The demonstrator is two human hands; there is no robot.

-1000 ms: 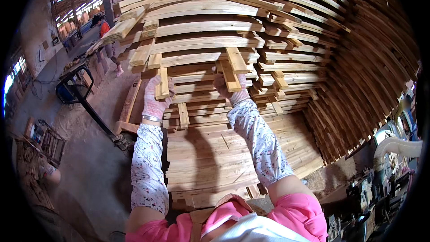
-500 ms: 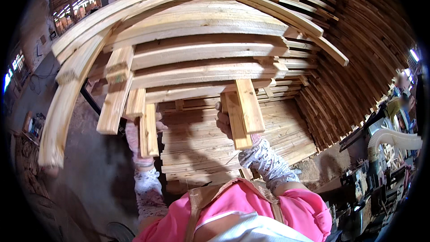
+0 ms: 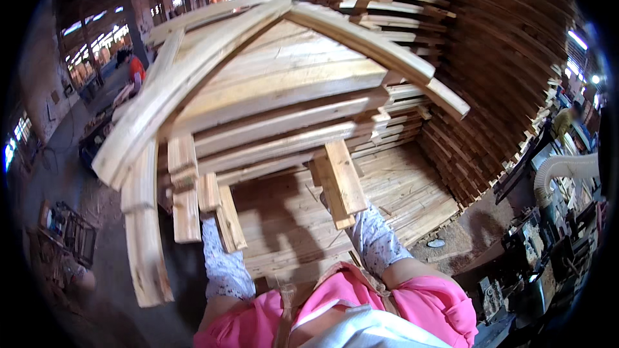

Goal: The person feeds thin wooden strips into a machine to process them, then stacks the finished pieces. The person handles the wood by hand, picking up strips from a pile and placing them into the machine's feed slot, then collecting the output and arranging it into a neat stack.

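A loose load of pale wooden boards [image 3: 277, 106] is in front of me, layered crosswise, with two long boards slanting out over its top. Short board ends jut toward me at its near side. My left sleeve [image 3: 225, 264], white with small prints, runs up behind the left board ends [image 3: 231, 219], and the hand there is hidden under the wood. Beside the right board ends [image 3: 342, 183], my right hand [image 3: 325, 202] shows only slightly, the rest covered by wood. Both hands appear to grip the load from below, fingers mostly out of sight.
Below lies a flat layer of boards [image 3: 400, 187]. A tall stack of boards [image 3: 509, 77] rises at the right. Machinery with a ribbed white hose [image 3: 567, 167] stands at the lower right. A person in red [image 3: 135, 69] is far left; another person [image 3: 564, 119] is far right.
The load has tilted and shifted, its left end dropping toward me with the left long boards lower. My hands have moved with it, and the fingers seen earlier are mostly hidden. The view has turned slightly.
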